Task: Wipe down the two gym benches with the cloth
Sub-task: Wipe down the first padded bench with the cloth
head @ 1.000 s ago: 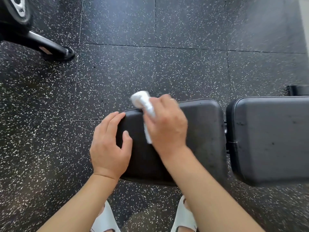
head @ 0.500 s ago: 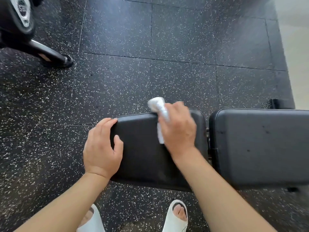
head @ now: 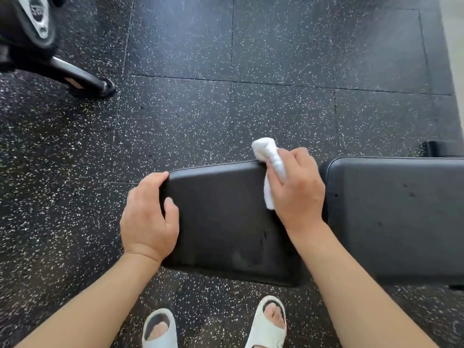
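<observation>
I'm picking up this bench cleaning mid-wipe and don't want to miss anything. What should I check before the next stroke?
1. Cloth gripped by right hand: ok.
2. Cloth touching the seat pad: ok, at its far right corner.
3. Left hand steadying the pad's left end: ok.
4. Path to the back pad: ok, nothing lies on it.
5. Seat pad fully wiped: cannot tell; faint marks show near its front edge.
6. Second bench: cannot tell, not in view.
</observation>
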### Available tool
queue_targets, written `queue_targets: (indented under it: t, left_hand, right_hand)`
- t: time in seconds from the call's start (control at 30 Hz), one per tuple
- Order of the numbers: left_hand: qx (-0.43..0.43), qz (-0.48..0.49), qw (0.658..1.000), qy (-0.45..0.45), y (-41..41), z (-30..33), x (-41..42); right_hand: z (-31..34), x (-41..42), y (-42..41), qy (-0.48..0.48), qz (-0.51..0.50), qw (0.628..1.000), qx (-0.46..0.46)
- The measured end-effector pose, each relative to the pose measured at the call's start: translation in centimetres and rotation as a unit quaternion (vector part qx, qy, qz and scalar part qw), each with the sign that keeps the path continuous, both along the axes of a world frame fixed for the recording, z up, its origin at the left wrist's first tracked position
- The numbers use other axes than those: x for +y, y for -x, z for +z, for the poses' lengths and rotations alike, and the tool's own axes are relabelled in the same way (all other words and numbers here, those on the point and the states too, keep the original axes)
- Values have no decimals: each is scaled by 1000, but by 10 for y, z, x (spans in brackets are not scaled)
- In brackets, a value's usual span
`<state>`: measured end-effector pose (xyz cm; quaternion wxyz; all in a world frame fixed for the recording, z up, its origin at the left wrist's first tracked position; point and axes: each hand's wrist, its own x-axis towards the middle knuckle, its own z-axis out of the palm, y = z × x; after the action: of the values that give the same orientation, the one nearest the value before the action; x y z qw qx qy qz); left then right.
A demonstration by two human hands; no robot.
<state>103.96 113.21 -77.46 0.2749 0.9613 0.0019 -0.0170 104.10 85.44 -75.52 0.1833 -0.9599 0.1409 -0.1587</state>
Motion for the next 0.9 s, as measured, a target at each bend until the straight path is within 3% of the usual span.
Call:
queue_targets:
  t: [0.3, 0.5, 0.67, 0.77, 0.9]
  left_hand:
    - [34, 18, 999, 18, -4, -2, 6]
    - [23, 7, 1000, 10, -3, -1, 4]
    - [14, 10, 1000, 13, -1, 1, 3]
    - [13, 13, 1000, 20, 0, 1, 3]
    - [8, 12, 1000, 26, 1, 0, 3]
  right_hand:
    - [-6, 166, 17, -76, 102, 992, -25]
    - [-3, 108, 81, -47, 112, 993, -5]
    - [-5, 41, 128, -31, 38, 999, -18]
    - [-8, 56, 107, -15, -22, 999, -20]
    - [-7, 107, 41, -17, -2, 999, -32]
